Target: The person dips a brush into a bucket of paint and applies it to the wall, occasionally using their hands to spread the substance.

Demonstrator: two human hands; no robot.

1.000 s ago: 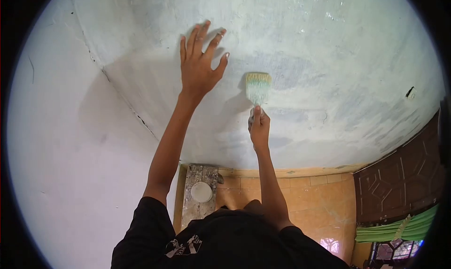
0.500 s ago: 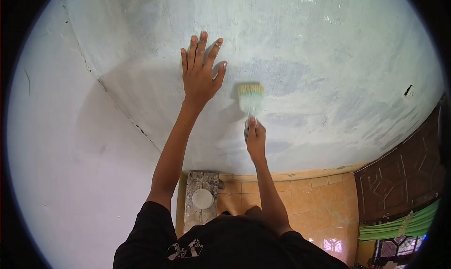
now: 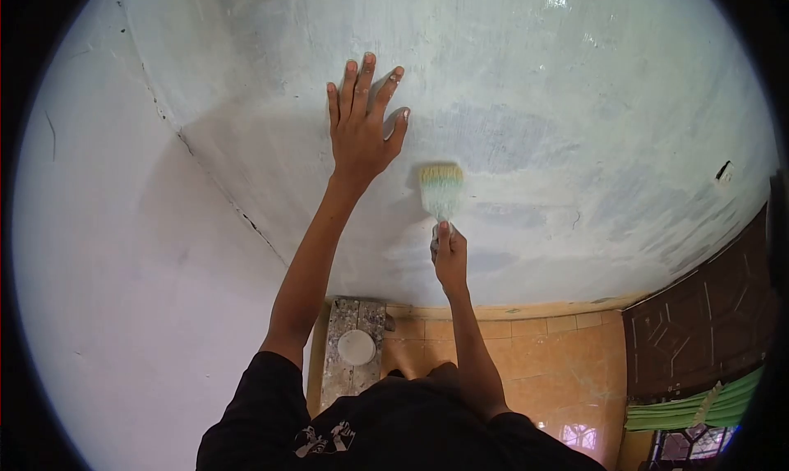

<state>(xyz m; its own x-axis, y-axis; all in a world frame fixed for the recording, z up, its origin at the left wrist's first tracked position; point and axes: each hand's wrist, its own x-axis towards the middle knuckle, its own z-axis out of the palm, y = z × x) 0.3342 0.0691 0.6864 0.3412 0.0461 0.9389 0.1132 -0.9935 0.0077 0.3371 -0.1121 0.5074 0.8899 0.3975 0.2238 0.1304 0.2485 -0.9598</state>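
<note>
My right hand [image 3: 449, 253] is closed round the handle of a wide paintbrush [image 3: 442, 191], thumb on top. Its pale bristles point up and lie at the wall, with greenish-white paint over the lower part of the brush. To the upper left, my left hand [image 3: 362, 138] lies flat against the wall [image 3: 501, 85], fingers spread, with specks of white paint on the fingertips. Around the brush the wall is whitish, with streaky grey-blue patches and wet-looking brush marks.
A paint-spattered wooden bench [image 3: 343, 315] below holds a round white tub [image 3: 357, 348]. Orange floor tiles [image 3: 559, 364] run along the wall's foot. A dark carved door [image 3: 699, 315] and a green curtain [image 3: 699, 409] are at lower right. A cracked corner line [image 3: 222, 190] divides the walls at left.
The brush in my right hand has moved a little down the wall. My left hand stays spread on the wall, and the whole view has shifted slightly.
</note>
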